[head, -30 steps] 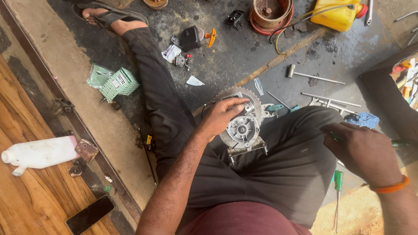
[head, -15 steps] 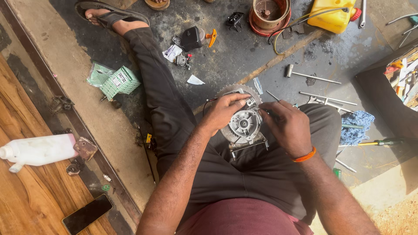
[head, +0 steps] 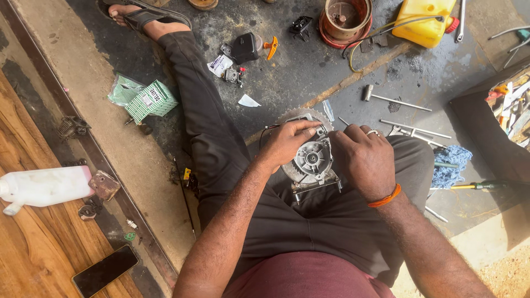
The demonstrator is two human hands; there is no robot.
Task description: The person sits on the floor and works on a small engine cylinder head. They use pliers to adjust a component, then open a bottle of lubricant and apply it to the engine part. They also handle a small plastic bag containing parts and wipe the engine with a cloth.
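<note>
Both my hands are on the grey metal engine part [head: 312, 160], a round finned casting that sits on my lap between my thighs. My left hand [head: 287, 142] lies across its upper left edge, fingers curled over the rim, gripping it. My right hand [head: 361, 160] presses on its right side, fingers bent and closed against the metal; cannot tell if a tool is in it. An orange band [head: 385, 197] is on that wrist.

I sit on a dark, oil-stained concrete floor [head: 309, 72], left leg stretched out, sandal [head: 144, 15] on the foot. Just right of my knee: a blue rag [head: 451, 164], a green-handled screwdriver [head: 479, 186], long metal rods [head: 411, 128], a T-shaped socket wrench [head: 395, 99]. Further up: a yellow jerrycan [head: 422, 22], a rusty round pot [head: 343, 16], a small black part [head: 245, 47] with an orange piece beside it. Left of my leg: a green box [head: 152, 99]. Far left, on wooden boards [head: 33, 248]: a white plastic bottle [head: 44, 186] and a dark phone [head: 105, 270].
</note>
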